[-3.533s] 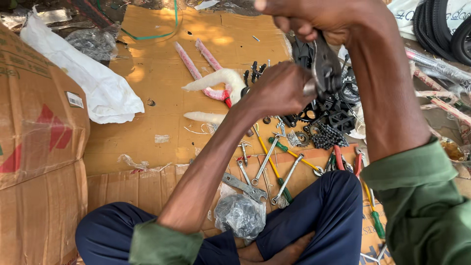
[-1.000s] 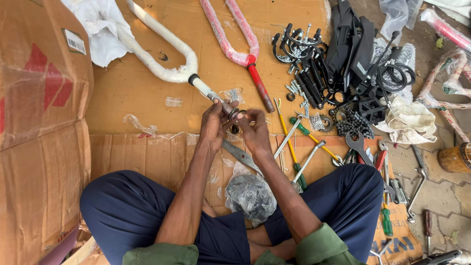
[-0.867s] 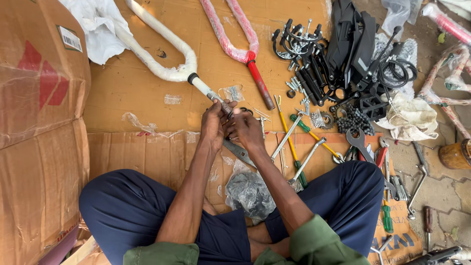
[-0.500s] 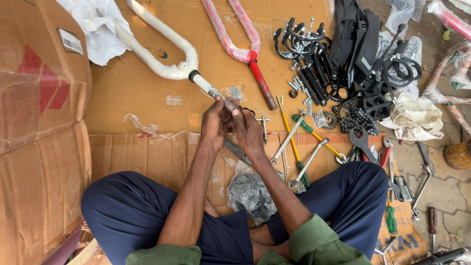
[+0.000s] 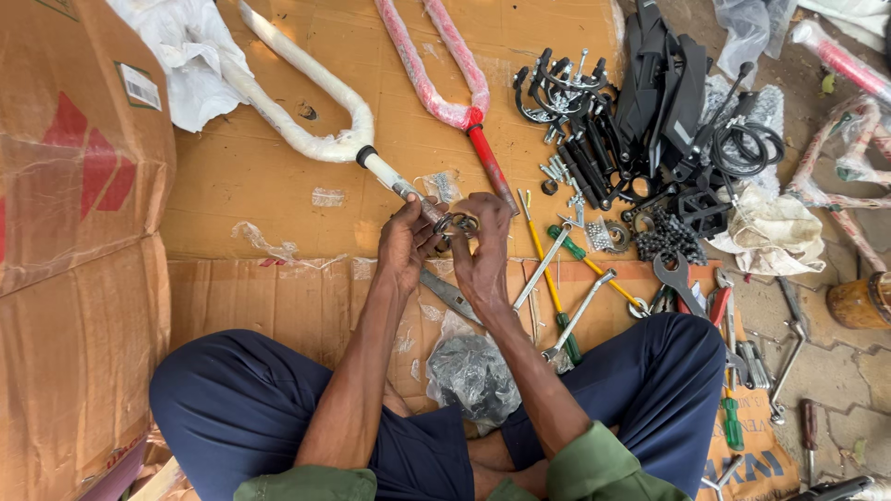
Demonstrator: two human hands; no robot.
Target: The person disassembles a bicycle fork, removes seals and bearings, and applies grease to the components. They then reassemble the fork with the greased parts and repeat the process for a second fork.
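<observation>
Pinching small metal rings (image 5: 457,224) at the steerer tip of a wrapped white fork (image 5: 306,121), left hand (image 5: 406,246) and right hand (image 5: 483,255) meet together; rings look light, slippery; fork stiff, lying on cardboard (image 5: 278,195) beside wrenches (image 5: 575,297).

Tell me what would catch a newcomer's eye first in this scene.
First, the two hands in the middle: the left hand and right hand meet at the threaded end of a white-wrapped bicycle fork, fingering small metal rings. Next to the fork lies a pink-wrapped fork on the cardboard sheet. To the right sprawls a heap of black bicycle parts, with wrenches and screwdrivers spread below it.
</observation>
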